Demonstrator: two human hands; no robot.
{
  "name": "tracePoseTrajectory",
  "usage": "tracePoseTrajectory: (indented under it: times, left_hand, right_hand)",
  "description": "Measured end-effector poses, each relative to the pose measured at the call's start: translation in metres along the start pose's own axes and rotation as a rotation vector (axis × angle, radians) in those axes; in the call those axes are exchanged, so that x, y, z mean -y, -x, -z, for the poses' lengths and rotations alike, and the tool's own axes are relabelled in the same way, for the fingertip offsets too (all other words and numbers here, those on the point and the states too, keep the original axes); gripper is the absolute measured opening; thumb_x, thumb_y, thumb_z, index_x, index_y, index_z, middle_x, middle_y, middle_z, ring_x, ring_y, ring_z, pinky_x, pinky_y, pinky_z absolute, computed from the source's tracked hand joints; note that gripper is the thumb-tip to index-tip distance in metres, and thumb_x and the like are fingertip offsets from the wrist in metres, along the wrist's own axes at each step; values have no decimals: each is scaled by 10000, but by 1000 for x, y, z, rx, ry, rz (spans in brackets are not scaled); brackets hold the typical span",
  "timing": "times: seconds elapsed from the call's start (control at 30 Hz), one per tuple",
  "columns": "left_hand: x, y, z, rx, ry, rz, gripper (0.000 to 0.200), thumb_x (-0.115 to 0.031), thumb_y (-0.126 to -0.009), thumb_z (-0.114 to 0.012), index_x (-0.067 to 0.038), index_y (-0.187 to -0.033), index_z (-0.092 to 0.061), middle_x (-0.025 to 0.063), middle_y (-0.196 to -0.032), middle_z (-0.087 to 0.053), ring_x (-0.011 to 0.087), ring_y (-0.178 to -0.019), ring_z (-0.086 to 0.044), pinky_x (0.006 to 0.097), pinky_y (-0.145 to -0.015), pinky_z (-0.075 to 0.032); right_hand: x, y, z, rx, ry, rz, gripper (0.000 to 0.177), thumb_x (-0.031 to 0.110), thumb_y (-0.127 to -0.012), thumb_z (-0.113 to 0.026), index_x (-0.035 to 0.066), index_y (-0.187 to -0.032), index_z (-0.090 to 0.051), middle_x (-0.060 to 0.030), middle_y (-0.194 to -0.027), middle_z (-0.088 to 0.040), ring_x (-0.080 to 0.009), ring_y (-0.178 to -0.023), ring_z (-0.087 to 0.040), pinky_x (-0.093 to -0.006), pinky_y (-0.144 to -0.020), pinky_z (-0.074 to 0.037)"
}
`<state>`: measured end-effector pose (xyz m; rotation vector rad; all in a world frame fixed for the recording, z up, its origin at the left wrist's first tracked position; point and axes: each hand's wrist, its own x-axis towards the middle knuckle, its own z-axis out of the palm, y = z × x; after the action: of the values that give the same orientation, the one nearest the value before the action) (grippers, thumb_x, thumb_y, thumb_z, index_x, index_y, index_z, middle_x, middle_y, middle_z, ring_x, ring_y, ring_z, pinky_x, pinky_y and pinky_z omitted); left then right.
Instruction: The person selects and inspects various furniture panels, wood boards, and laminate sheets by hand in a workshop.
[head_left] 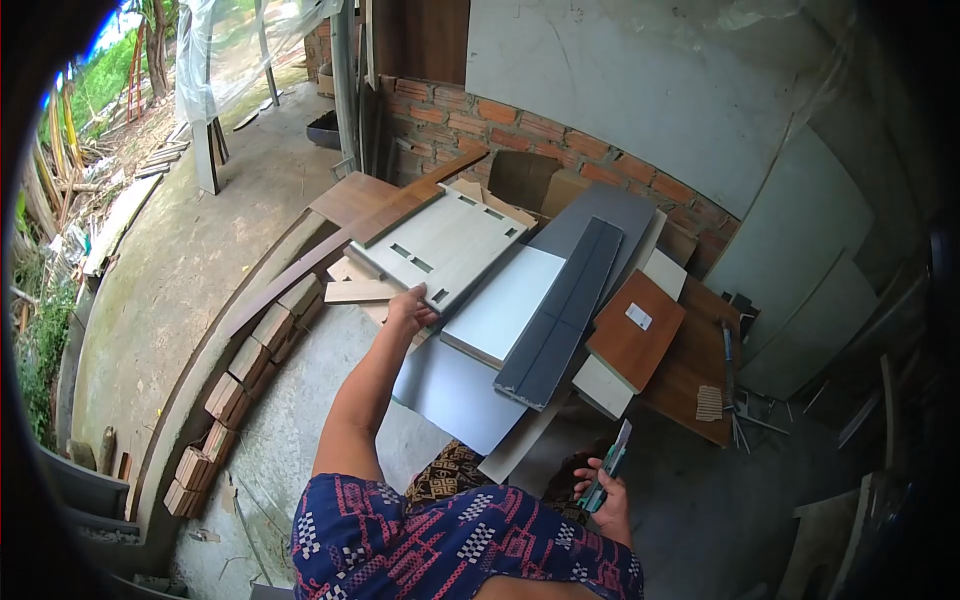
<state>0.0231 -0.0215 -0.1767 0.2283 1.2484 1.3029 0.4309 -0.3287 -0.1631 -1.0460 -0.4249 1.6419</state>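
My left hand (pixel 408 310) reaches forward and grips the near corner of a pale slotted board (pixel 450 240). That board has several dark rectangular cutouts and lies tilted on a pile of panels. Low on the right, my right hand (pixel 610 500) is closed round a green-handled utility knife (pixel 608 470), its blade pointing up and away from me. Just right of the slotted board lie a white panel (pixel 510 300) and a long dark grey board (pixel 565 310). The underside of the slotted board and the fingers beneath it are hidden.
A brown panel with a white label (pixel 640 335) rests at the right, near a hammer-like tool (pixel 728 345). Hollow bricks (pixel 228 398) line the low curb at left. A brick wall (pixel 540 128) and large leaning sheets (pixel 640 90) stand behind the pile.
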Motion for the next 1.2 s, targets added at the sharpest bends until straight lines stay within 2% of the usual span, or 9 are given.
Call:
tracePoseTrajectory:
  times: [0.03, 0.3, 0.43, 0.5, 0.53, 0.6, 0.7, 1.0, 1.2]
  left_hand:
    - [2, -5, 1, 7, -19, -5, 301, -235, -836, -594, 23, -970, -514, 133, -753, -592, 241, -570, -602, 345, -465, -534]
    - [-4, 11, 12, 171, -249, 147, 318, -262, -803, -639, 28, -893, -542, 128, -677, -572, 248, -519, -599, 347, -440, -534]
    - [-57, 27, 24, 128, -875, -228, 367, -326, -720, -706, 6, -649, -569, 117, -549, -554, 208, -372, -539, 302, -369, -453]
    - [-82, 17, 30, -277, -1220, -710, 373, -386, -669, -699, -29, -737, -616, 140, -674, -621, 265, -631, -623, 405, -606, -493]
    - [-95, 7, 31, -357, -1245, -625, 440, -406, -643, -707, -57, -899, -623, 141, -932, -630, 288, -906, -587, 426, -785, -458]
    - [-108, -11, 39, -437, -1361, -753, 646, -429, -632, -726, -70, -1135, -537, 145, -1156, -537, 297, -1072, -501, 411, -858, -430]
    - [-125, -31, 38, -404, -1435, -553, 950, -479, -602, -745, -86, -1352, -315, 137, -1327, -393, 320, -1229, -368, 432, -964, -370]
    - [-133, -53, 38, -494, -1471, -502, 682, -419, -631, -725, -44, -1164, -522, 136, -1238, -463, 296, -1178, -398, 428, -945, -364]
    - [-116, -15, 33, -531, -1479, -924, 587, -495, -602, -676, -18, -934, -592, 154, -964, -556, 340, -1023, -485, 456, -846, -375]
  right_hand:
    - [0, 1, -3, -6, -17, 0, 321, 169, -844, -546, 16, -1124, -509, -197, -944, -606, -268, -697, -628, -390, -589, -524]
    - [2, 0, -5, -12, -13, -7, 325, 167, -839, -550, 13, -1122, -509, -197, -936, -607, -270, -695, -628, -388, -587, -525]
    - [3, 0, -6, -44, 29, -12, 340, 176, -838, -542, 10, -1131, -500, -198, -934, -608, -272, -692, -624, -394, -593, -524]
    - [3, 2, -4, -76, 63, -31, 345, 183, -839, -534, 9, -1135, -496, -199, -931, -608, -274, -692, -622, -402, -597, -523]
    - [4, 3, -3, -90, 78, -35, 348, 187, -840, -531, 9, -1136, -494, -199, -930, -608, -275, -692, -621, -405, -600, -522]
    - [4, 6, 2, -101, 74, -54, 350, 196, -853, -515, 14, -1149, -473, -198, -933, -607, -280, -709, -620, -410, -607, -519]
    - [5, 15, 8, -141, 71, -92, 318, 214, -886, -477, 36, -1149, -461, -201, -961, -597, -270, -741, -615, -405, -634, -516]
    - [7, 30, -1, -286, 98, -126, 309, 218, -882, -487, 46, -1137, -455, -174, -926, -599, -256, -752, -602, -389, -659, -506]
    - [7, 20, 0, -198, 70, -121, 328, 190, -881, -501, 32, -1163, -447, -178, -942, -602, -256, -773, -614, -382, -652, -510]
